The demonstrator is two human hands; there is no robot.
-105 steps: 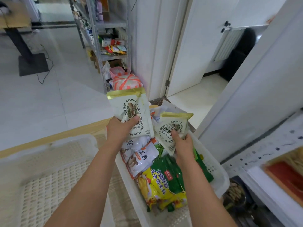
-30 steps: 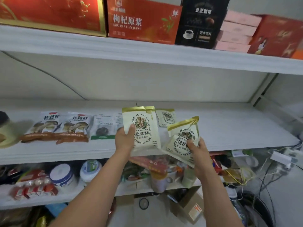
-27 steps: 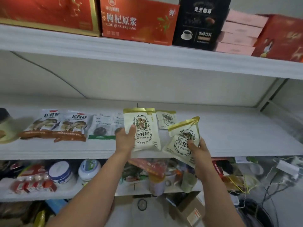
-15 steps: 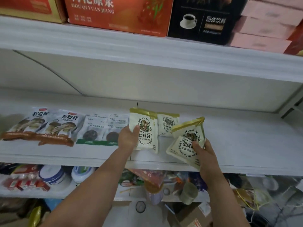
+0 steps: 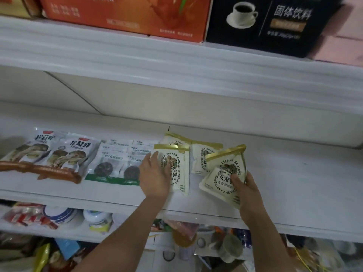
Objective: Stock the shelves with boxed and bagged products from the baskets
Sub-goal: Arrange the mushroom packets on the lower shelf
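So, my left fingers [image 5: 153, 160] lie straight and flat on the flat pouch [image 5: 179, 169], which rests on the shelf [image 5: 294, 183]. They press it and do not curl round it. My right fingers [image 5: 235, 180] are curled tight round the held pouch [image 5: 222, 177], tilted just over the shelf near its front edge. It may be 2 together; I cannot tell. The back pouches [image 5: 200, 158] lie behind. Left of them sit bags [image 5: 49, 152] and packets [image 5: 117, 165]. I think this bit is nearly done: the held pouch must go down beside the flat one. No baskets show, so I cannot tell what is left.
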